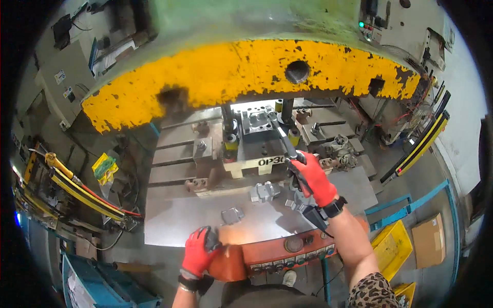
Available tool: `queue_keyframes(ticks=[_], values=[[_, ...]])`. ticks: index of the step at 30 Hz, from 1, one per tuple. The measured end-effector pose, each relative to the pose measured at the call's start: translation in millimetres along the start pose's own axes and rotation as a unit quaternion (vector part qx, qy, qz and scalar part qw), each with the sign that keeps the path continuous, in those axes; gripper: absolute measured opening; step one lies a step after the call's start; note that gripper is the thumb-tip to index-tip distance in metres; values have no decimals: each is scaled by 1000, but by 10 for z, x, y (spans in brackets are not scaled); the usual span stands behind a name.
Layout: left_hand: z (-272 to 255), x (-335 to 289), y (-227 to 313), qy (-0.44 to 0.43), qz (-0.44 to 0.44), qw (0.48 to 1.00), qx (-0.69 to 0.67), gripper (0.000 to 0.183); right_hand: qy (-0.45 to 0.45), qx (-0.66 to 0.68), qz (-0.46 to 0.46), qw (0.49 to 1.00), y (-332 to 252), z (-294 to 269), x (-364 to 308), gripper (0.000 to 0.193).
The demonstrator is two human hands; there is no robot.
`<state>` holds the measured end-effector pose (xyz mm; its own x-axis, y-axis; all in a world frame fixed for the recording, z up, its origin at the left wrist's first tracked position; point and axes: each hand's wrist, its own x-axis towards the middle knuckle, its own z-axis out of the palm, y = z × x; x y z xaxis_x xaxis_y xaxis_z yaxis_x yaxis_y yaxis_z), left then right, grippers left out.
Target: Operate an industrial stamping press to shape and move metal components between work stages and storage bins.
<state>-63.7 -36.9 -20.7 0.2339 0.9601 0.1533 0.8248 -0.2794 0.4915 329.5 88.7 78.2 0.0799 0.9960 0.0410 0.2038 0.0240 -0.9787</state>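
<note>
My right hand [317, 179], in a red glove with dark finger coating, is closed around a long-handled tool [285, 139] with a dark grip and grey shaft. Its far tip reaches a shaped metal part [257, 121] seated on the die [251, 146] under the press. My left hand [199, 252], also red-gloved, is beside the left end of the orange control box [267, 254]; its fingers look bent, but their grip is unclear. Between my hands and the die, a formed metal part [265, 192] and a flatter metal piece [232, 215] lie on the steel plate [174, 220].
The chipped yellow press ram [231, 72] spans above the die. Yellow-black guard posts [87, 192] stand left, with another guard post [421, 146] right. A yellow bin [393, 244] and cardboard box [429, 241] sit right; a blue cart [102, 282] stands lower left.
</note>
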Motion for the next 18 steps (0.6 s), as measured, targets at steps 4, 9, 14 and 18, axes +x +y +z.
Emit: queue_keyframes(ticks=[4, 9, 14, 18], values=[[-55, -76, -63, 17, -20, 1000, -16, 71, 100, 23, -169, 980, 48, 272, 270, 21], [-29, -68, -83, 29, -5, 999, -17, 67, 89, 62, -113, 988, 214, 430, 431, 21], [9, -47, -72, 30, 3, 999, -25, 68, 118, -138, -93, 979, 126, 452, 431, 29], [-1, -50, -48, 24, -5, 999, -27, 67, 62, -211, 35, 975, -252, 289, 458, 34]])
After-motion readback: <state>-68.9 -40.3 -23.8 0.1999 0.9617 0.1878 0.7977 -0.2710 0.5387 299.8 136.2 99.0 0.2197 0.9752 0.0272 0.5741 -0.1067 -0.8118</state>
